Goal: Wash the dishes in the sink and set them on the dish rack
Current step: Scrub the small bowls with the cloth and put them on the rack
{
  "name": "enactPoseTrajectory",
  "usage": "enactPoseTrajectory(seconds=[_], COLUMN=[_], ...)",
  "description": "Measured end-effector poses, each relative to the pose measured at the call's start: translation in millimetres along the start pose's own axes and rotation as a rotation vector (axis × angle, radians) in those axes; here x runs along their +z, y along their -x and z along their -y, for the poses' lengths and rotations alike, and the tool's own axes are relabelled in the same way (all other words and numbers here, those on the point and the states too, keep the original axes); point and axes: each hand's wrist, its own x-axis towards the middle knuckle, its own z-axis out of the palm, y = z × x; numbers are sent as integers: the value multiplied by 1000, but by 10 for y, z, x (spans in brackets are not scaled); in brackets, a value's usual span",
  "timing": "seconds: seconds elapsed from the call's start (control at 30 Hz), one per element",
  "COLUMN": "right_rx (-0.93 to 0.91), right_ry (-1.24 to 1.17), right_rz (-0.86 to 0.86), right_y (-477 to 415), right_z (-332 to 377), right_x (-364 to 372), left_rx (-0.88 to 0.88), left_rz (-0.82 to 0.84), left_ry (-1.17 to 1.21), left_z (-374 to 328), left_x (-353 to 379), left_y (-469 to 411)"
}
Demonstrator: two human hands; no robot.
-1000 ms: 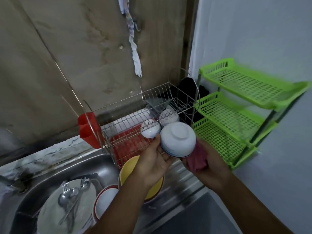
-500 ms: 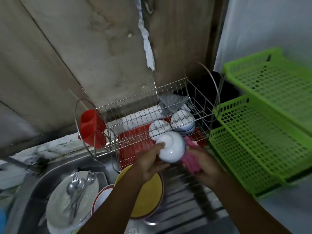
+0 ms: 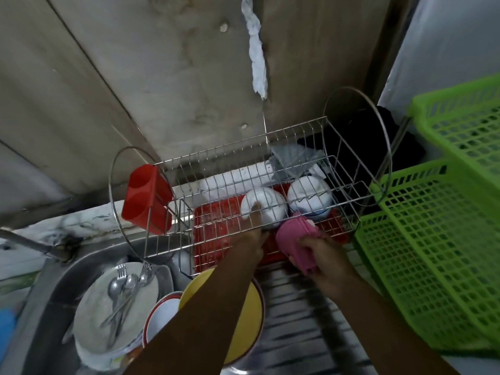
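My left hand (image 3: 253, 234) reaches into the lower tier of the wire dish rack (image 3: 240, 143), fingers on an upturned white bowl (image 3: 270, 207) that rests on the red drip tray (image 3: 216, 223). A second upturned white bowl (image 3: 309, 198) sits just to its right. My right hand (image 3: 324, 255) grips a pink cloth (image 3: 295, 236) in front of the rack. In the sink (image 3: 67, 269) lie a white plate (image 3: 89, 320) carrying spoons and forks (image 3: 121, 290), a red-rimmed bowl (image 3: 162, 312) and a yellow plate (image 3: 249, 320), partly hidden by my left arm.
A red cutlery holder (image 3: 146, 198) hangs on the rack's left end. A green plastic shelf unit (image 3: 433, 239) stands close on the right. The tap (image 3: 27, 242) is at the far left, and the ribbed steel drainboard (image 3: 305, 320) lies under my arms.
My left hand carried the white bowl from in front of the rack down onto its lower tier. The right hand with the pink cloth came off the bowl. The view dropped closer.
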Motion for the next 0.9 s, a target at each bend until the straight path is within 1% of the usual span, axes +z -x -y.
enactPoseTrajectory(seconds=[0.03,0.13,0.23,0.3,0.37,0.43,0.47,0.5,0.53,0.57,0.63,0.73,0.8,0.87,0.9], right_rx=[10,29,27,13,-12,-31,-41,-47,-50,-49,-35,-2,-3,10,25], right_ry=[-10,-18,-7,2,11,21,23,25,31,33,50,56,55,54,52], right_rz=[3,17,46,81,106,137,155,181,207,233,290,378,420,460,478], right_y=[-8,-26,-17,17,60,143,214,279,336,371,510,702,906,1071,1190], right_z=[7,19,21,31,48,39,17,0,-19,-38,-129,-360,-595,-799,-963], right_x=[-7,-53,-118,-130,-121,-94,-57,-16,22,48,169,395,641,817,949], left_rx=[-31,-68,-66,-27,91,181,214,268,378,490,701,1019,1173,1262,1276], left_rz=[2,19,48,56,39,52,73,68,11,-19,-15,-39,-56,-80,-118], left_ry=[-89,-247,-268,-261,-219,-250,-309,-430,-578,-664,-722,-854,-892,-930,-921], left_z=[-18,-6,40,43,44,90,103,138,163,210,301,481,575,648,695], left_x=[20,55,53,22,-33,-132,-211,-314,-411,-486,-723,-1118,-1466,-1723,-1927], left_y=[8,-50,-138,-137,-118,-132,-62,-16,157,335,815,1270,1364,1441,1492])
